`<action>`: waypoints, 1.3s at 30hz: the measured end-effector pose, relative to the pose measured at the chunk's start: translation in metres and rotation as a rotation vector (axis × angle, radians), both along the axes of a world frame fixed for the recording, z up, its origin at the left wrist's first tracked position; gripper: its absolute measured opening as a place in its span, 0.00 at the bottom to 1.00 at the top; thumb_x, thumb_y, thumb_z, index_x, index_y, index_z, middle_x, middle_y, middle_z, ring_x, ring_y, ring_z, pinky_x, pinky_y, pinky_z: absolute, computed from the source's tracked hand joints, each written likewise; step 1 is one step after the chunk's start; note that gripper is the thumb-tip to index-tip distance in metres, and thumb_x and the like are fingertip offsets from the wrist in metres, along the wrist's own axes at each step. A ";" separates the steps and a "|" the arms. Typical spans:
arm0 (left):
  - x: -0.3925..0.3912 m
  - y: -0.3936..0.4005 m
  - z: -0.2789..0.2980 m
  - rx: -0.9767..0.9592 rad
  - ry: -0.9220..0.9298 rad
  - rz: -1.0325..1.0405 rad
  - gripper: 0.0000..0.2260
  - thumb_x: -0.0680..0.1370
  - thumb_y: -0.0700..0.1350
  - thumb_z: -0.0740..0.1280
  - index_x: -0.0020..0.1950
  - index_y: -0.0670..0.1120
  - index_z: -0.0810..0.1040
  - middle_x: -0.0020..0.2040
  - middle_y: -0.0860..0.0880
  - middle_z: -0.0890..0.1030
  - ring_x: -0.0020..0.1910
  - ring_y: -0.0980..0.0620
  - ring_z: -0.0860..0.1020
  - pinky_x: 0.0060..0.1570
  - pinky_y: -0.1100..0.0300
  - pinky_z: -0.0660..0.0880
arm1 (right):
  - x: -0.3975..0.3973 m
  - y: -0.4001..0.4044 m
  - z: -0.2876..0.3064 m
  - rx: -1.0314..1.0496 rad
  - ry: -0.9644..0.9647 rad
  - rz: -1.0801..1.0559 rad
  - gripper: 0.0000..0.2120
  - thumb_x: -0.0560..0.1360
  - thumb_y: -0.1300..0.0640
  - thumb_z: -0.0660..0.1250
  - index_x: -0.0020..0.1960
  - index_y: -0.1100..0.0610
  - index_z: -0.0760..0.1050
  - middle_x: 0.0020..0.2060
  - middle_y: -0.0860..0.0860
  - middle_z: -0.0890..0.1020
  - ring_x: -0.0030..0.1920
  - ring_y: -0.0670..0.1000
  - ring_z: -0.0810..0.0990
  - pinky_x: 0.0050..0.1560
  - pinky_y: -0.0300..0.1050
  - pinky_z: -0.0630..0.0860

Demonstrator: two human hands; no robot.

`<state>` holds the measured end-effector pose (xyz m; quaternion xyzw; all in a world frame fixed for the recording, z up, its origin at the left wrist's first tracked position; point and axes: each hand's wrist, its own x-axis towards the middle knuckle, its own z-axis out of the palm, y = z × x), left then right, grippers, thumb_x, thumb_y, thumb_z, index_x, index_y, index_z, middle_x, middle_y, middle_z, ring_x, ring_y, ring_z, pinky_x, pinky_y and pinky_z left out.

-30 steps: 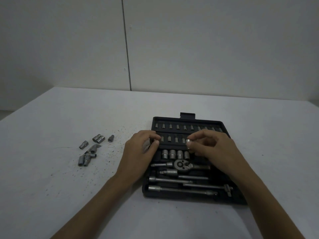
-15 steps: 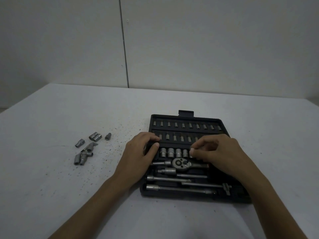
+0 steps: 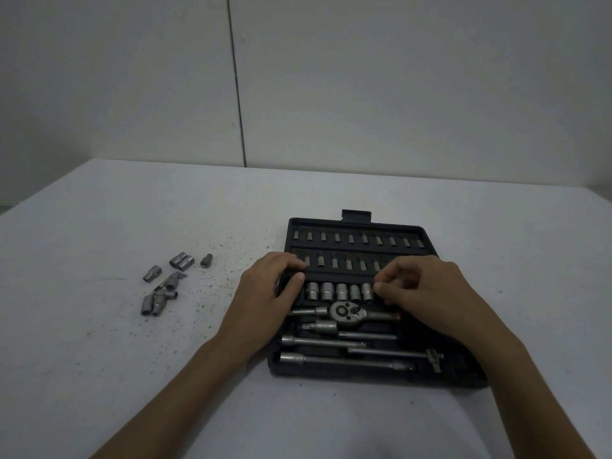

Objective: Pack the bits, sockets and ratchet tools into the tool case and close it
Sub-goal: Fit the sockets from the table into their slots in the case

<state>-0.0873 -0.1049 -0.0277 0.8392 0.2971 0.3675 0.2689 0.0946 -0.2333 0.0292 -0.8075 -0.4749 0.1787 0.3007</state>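
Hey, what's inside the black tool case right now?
The tool case holds two rows of bits, five sockets, a ratchet and extension bars. The right hand and left hand cover the slots beneath them.
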 end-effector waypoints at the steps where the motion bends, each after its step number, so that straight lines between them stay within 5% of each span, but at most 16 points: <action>1: 0.000 0.000 0.000 0.000 0.000 0.002 0.06 0.77 0.41 0.65 0.53 0.46 0.79 0.52 0.56 0.78 0.52 0.65 0.73 0.52 0.74 0.67 | -0.001 0.000 -0.001 -0.001 -0.004 -0.006 0.03 0.71 0.51 0.72 0.40 0.47 0.80 0.31 0.44 0.82 0.32 0.37 0.79 0.32 0.25 0.70; 9: 0.000 0.000 0.000 0.016 0.001 -0.003 0.06 0.77 0.41 0.65 0.53 0.46 0.79 0.52 0.56 0.77 0.51 0.66 0.72 0.52 0.73 0.67 | -0.008 0.003 -0.007 0.046 -0.025 -0.088 0.10 0.65 0.45 0.76 0.37 0.47 0.77 0.28 0.41 0.82 0.34 0.39 0.79 0.41 0.44 0.79; 17: -0.001 0.000 0.000 0.024 0.006 -0.004 0.06 0.77 0.41 0.65 0.52 0.46 0.79 0.51 0.56 0.77 0.51 0.67 0.72 0.51 0.79 0.65 | -0.009 0.003 -0.004 0.057 0.016 -0.094 0.08 0.66 0.49 0.76 0.37 0.48 0.78 0.28 0.44 0.82 0.30 0.37 0.78 0.37 0.36 0.75; 23: -0.001 -0.001 0.001 0.014 0.013 0.001 0.06 0.77 0.41 0.65 0.53 0.46 0.79 0.52 0.55 0.78 0.51 0.60 0.74 0.52 0.74 0.67 | -0.008 0.003 0.000 0.118 0.001 -0.069 0.05 0.67 0.50 0.75 0.38 0.48 0.79 0.30 0.43 0.81 0.32 0.36 0.78 0.30 0.26 0.69; 39: -0.001 -0.001 0.001 0.022 0.013 -0.005 0.06 0.77 0.41 0.65 0.53 0.46 0.79 0.52 0.55 0.78 0.51 0.64 0.73 0.52 0.73 0.66 | 0.000 0.000 -0.001 0.068 -0.043 0.165 0.08 0.73 0.57 0.71 0.46 0.43 0.81 0.38 0.40 0.83 0.41 0.37 0.80 0.42 0.28 0.75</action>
